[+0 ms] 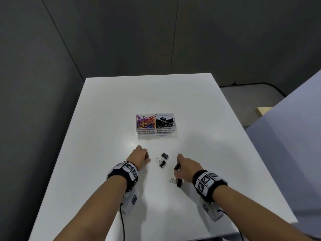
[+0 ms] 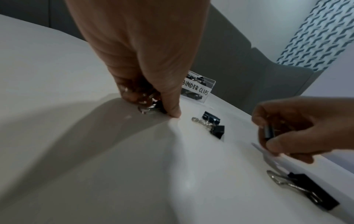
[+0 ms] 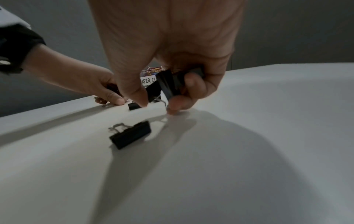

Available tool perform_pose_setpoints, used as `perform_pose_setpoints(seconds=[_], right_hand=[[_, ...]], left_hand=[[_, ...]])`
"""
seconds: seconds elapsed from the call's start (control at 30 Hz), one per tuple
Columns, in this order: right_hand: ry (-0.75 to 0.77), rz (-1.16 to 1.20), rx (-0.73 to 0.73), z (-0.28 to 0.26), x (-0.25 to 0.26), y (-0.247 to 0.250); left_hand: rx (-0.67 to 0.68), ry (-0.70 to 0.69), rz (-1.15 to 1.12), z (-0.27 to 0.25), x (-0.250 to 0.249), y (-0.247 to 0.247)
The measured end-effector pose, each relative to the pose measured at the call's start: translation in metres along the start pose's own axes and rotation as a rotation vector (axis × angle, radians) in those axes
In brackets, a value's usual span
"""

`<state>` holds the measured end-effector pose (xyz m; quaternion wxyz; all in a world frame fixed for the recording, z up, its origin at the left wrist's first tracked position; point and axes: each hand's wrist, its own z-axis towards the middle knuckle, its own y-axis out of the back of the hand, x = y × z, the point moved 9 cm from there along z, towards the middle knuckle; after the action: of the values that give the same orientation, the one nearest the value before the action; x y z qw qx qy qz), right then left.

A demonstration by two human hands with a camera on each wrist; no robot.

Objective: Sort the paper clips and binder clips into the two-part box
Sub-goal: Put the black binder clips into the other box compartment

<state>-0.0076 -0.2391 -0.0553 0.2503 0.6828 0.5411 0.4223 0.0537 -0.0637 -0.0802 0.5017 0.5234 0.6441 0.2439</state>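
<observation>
A clear two-part box [image 1: 175, 134] stands mid-table, with coloured paper clips [image 1: 145, 122] in its left part and black binder clips [image 1: 164, 121] in its right. My left hand [image 1: 140, 154] rests on the table and grips several binder clips [image 2: 151, 106]. My right hand [image 1: 186, 165] holds black binder clips [image 3: 166, 84] just above the table. Two loose binder clips [image 1: 163, 160] lie between my hands. Another binder clip [image 1: 178, 182] lies under my right wrist.
The white table [image 1: 199, 105] has its left edge near my left forearm and its right edge past my right arm. A second pale surface [image 1: 295, 136] stands to the right. Cables [image 1: 122, 223] hang from both wrist cameras.
</observation>
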Motion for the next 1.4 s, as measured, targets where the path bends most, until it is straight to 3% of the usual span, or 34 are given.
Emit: perform_pose_setpoints(seconds=[0.17, 0.33, 0.47, 0.7, 0.87, 1.07, 1.4], right_hand=[[0.040, -0.073, -0.006, -0.008, -0.001, 0.009], [0.049, -0.192, 0.049, -0.014, -0.001, -0.003], [0.089, -0.147, 0.122, -0.017, 0.002, -0.021], [0.083, -0.034, 0.128, -0.011, -0.005, -0.031], [0.106, -0.106, 0.071, -0.006, -0.006, -0.015], [0.068, -0.036, -0.029, 0.016, 0.000, 0.021], [0.263, -0.332, 0.078, 0.046, 0.044, -0.003]], left_hand=[[-0.040, -0.007, -0.066, -0.005, 0.000, -0.002], [-0.007, -0.022, 0.009, -0.013, -0.010, -0.004], [-0.013, 0.016, -0.032, -0.013, -0.008, -0.005], [-0.011, -0.043, -0.140, -0.012, -0.014, -0.003], [0.088, -0.022, -0.156, -0.016, -0.024, -0.001], [0.140, 0.015, -0.084, -0.020, -0.036, -0.009], [0.088, -0.032, 0.074, -0.008, -0.048, -0.012]])
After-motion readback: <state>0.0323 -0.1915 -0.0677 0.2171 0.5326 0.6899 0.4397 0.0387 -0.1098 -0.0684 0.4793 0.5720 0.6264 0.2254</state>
